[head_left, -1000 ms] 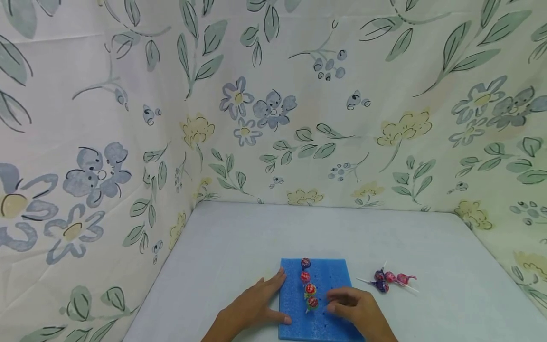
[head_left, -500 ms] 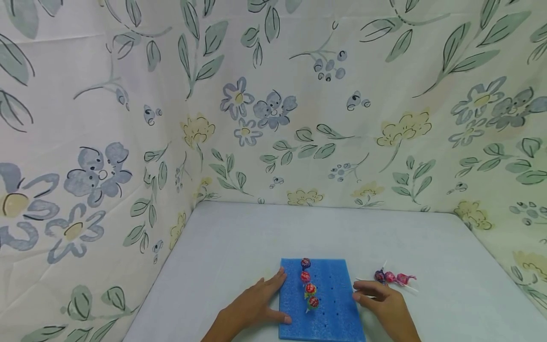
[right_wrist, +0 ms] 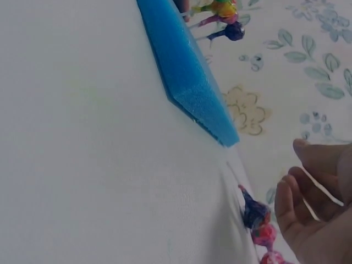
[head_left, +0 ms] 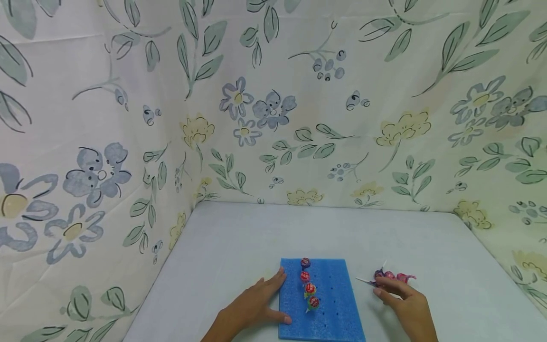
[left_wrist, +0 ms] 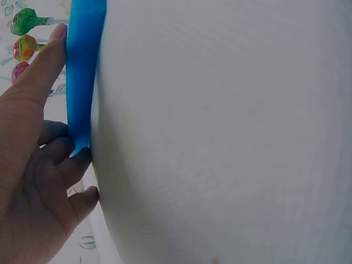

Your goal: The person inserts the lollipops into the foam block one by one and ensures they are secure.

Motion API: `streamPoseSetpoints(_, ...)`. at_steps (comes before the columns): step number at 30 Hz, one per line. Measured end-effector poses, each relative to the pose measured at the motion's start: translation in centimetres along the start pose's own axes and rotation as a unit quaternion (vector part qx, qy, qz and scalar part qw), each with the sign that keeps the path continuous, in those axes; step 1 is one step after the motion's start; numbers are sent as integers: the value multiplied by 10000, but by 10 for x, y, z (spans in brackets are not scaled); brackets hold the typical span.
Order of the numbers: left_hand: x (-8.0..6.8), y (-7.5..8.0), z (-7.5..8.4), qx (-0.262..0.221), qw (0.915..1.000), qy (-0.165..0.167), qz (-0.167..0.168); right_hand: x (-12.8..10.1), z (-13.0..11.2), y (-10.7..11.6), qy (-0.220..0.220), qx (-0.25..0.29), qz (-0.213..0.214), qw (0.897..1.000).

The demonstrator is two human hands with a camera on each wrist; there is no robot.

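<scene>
A blue foam block [head_left: 331, 304] with rows of small holes lies near the table's front edge. Several wrapped lollipops [head_left: 308, 282] stand in one column of it. My left hand [head_left: 262, 301] rests flat against the block's left side, its thumb on the near left corner; in the left wrist view the left hand [left_wrist: 33, 137] lies along the foam block's [left_wrist: 85, 71] edge. My right hand [head_left: 397, 295] is right of the block, its fingers relaxed and just short of three loose lollipops [head_left: 390, 276] on the table. The right wrist view shows those loose lollipops [right_wrist: 257, 217] beside the right hand's fingertips [right_wrist: 286, 201].
The white table [head_left: 239, 237] is walled on three sides by floral cloth [head_left: 273, 109]. The foam block [right_wrist: 187, 77] is about a finger thick. The standing lollipops [right_wrist: 223, 8] show at the top of the right wrist view.
My right hand has left the foam block and moved right to the loose lollipops. The left hand and the block have stayed put.
</scene>
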State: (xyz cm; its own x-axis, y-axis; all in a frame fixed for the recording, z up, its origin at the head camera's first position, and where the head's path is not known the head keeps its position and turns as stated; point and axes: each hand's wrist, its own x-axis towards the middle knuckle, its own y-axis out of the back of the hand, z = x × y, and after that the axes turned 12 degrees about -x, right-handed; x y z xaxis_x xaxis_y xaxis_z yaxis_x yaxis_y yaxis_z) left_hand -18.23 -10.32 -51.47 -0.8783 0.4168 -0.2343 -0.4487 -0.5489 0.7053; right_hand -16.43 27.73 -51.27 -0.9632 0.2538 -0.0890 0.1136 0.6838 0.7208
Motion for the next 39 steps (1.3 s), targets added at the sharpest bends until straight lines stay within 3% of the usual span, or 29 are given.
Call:
streamPoseSetpoints(6,0,1,1,-50,10000,11,-11,6,5,7,-207,48,-56,9998)
streamPoseSetpoints(16,2,-1,-2,-129,9999,91,-20,10,16,10,-158,180,97,9997)
streamPoseSetpoints(28,1,0,-2,-137,9999,59,-25,21,23,7,-366,67,-131,9992)
streamPoseSetpoints(39,4,-2,-5,-157,9999,59,-31,23,24,7,-299,-71,-202,9993)
